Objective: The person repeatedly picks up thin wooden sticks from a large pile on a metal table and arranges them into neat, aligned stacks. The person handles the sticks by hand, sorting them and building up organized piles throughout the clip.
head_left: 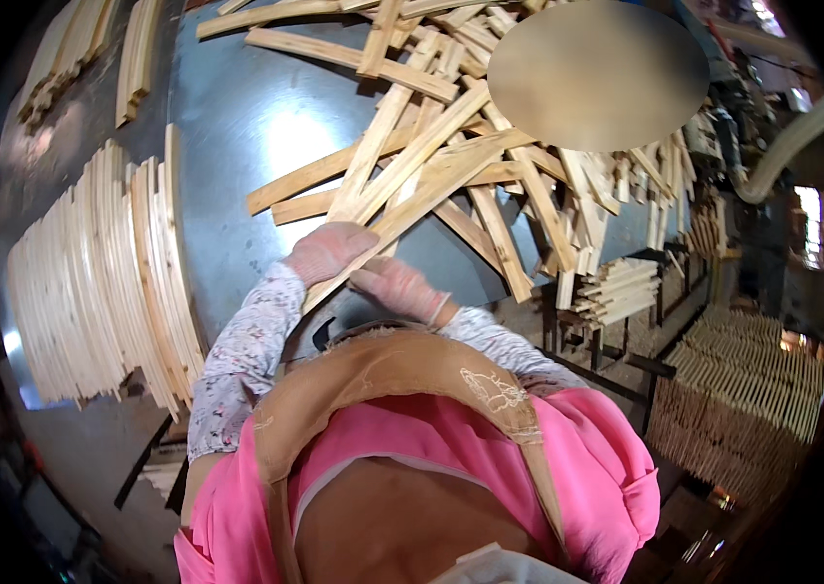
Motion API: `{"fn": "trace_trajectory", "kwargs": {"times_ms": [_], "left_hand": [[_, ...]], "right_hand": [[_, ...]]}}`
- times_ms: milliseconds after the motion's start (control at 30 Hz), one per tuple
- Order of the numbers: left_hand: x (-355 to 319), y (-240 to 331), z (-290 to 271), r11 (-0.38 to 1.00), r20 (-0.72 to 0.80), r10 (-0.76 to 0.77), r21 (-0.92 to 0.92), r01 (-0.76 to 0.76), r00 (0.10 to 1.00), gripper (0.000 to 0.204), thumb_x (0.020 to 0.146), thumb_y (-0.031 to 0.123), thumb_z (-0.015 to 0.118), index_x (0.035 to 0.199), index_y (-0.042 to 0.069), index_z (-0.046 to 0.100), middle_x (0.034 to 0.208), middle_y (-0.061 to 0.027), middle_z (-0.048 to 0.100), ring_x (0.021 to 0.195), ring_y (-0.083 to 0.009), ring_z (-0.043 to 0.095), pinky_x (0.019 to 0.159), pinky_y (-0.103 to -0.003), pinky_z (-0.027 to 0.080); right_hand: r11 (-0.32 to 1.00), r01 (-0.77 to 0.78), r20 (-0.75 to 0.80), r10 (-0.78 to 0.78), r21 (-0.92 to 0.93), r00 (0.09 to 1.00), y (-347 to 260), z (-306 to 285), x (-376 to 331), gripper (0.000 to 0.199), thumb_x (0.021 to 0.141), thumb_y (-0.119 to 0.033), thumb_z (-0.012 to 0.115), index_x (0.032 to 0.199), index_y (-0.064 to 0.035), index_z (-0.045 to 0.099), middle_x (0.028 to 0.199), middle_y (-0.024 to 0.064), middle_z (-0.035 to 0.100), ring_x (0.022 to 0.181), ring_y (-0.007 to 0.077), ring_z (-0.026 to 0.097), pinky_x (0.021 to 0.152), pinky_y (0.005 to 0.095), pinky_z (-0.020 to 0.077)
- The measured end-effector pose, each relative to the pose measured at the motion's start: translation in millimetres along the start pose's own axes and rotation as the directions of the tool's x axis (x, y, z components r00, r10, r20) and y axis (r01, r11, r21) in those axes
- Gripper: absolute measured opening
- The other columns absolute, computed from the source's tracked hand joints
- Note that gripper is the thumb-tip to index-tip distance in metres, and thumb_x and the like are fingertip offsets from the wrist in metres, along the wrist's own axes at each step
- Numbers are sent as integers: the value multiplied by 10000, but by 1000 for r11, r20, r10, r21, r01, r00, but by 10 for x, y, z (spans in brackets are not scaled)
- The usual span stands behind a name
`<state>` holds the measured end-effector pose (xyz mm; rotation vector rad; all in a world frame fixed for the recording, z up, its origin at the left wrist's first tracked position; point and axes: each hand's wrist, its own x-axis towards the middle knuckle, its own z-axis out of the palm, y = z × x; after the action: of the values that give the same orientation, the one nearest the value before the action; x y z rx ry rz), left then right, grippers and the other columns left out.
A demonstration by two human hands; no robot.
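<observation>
A long pale wooden strip (431, 186) slants from the metal table's near edge up to the right, its near end between my hands. My left hand (329, 251), in a pinkish work glove, is closed over the strip close to that end. On the other side, my right hand (402, 290), gloved alike, has its fingers closed at the strip's edge; the fingertips are partly hidden. Beyond my hands a loose, criss-crossed heap of wooden strips (519, 209) lies on the metal table (227, 127).
To my left, strips lie side by side in a wide row (101, 273), with smaller bundles (140, 63) farther back. At the right are a stack of short pieces (618, 290) and a large stacked pile of sticks (743, 389). A blurred oval hides part of the far right side.
</observation>
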<state>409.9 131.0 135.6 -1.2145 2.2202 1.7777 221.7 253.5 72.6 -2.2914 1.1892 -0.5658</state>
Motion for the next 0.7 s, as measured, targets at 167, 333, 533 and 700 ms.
{"fn": "trace_trajectory", "kwargs": {"times_ms": [167, 333, 533, 700], "left_hand": [[-1061, -695, 201, 967, -340, -249, -133, 216, 907, 496, 950, 460, 698, 1149, 13, 776, 1115, -249, 764, 1050, -413, 714, 958, -474, 545], [-1751, -1606, 627, 639, -903, -220, 152, 754, 369, 464, 907, 362, 794, 1282, 101, 716, 1272, -151, 691, 1255, -324, 622, 1143, -494, 429], [-1951, -1740, 352, 442, -962, -135, 154, 884, 235, 688, 890, 387, 767, 1491, 123, 562, 1376, -143, 577, 1383, -318, 506, 1217, -555, 322], [-1238, -1443, 500, 939, -982, -97, -37, 342, 161, 612, 1018, 401, 666, 1485, 19, 568, 1450, -216, 625, 1409, -352, 562, 1190, -526, 424]], "right_hand": [[992, -75, 105, 86, -104, 991, 243, -1185, 477, 317, 871, -171, 746, 1171, -71, 723, 1091, 131, 755, 1049, 361, 731, 937, 477, 591], [897, 240, 259, -149, -371, 954, 1183, -1348, 968, 597, 808, -206, 717, 1394, -113, 656, 1453, 182, 634, 1397, 424, 546, 1197, 542, 409], [886, 207, 515, 41, -415, 856, 1162, -1531, 1323, 570, 834, -271, 707, 1376, -102, 647, 1198, 141, 702, 1195, 365, 641, 1092, 506, 487], [982, -143, 174, 120, 126, 977, 721, -1115, 1618, 498, 1002, -268, 677, 1450, -51, 649, 1165, 189, 741, 1106, 400, 696, 954, 484, 559]]}}
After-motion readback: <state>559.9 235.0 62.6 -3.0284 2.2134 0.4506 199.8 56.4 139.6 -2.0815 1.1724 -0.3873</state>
